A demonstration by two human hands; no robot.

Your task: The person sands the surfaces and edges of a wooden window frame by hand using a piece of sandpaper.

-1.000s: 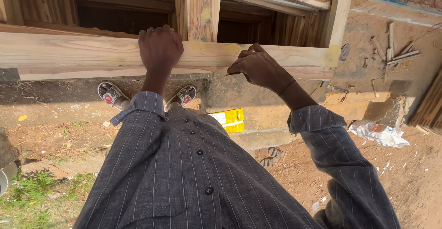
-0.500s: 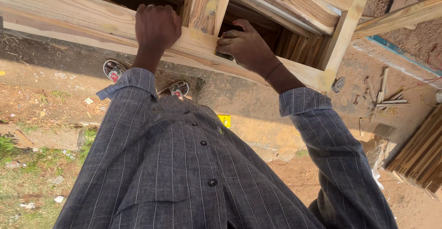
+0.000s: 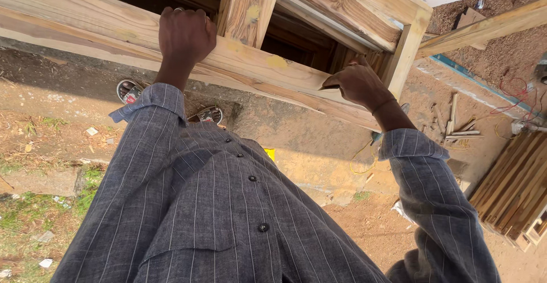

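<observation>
Two bare hands are on a big pale timber frame of planed, grainy boards (image 3: 114, 24) in the head view, the only view. Left hand (image 3: 185, 35) is clenched over the top edge of the frame's long lower rail, knuckles up, fingers curled over the far side & out of sight, just left of the short upright wooden post (image 3: 250, 7) that meets the rail. Right hand (image 3: 356, 82) sits further along the same rail, near the frame's corner post (image 3: 405, 52), fingers bent & pressed to the wood w/ thumb pointing left; can't tell if it truly grips or only rests there. Frame runs diagonally across the top of the pic, tilted down to the right, dark gap behind it. Both arms wear a grey pinstriped button-up shirt (image 3: 228, 214), cuffs at the wrists, thin band on the right wrist. Below the rail, on bare brown dirt, are two patterned sandals (image 3: 130, 91), approx. under the left forearm. Small yellow object (image 3: 269, 154) shows just past the shirt front. Far right: stack of wooden slats (image 3: 515, 195), loose wood offcuts (image 3: 453, 123) on the ground, yellow cord (image 3: 364, 158) nearby. Patchy grass (image 3: 23, 214) at lower left.
</observation>
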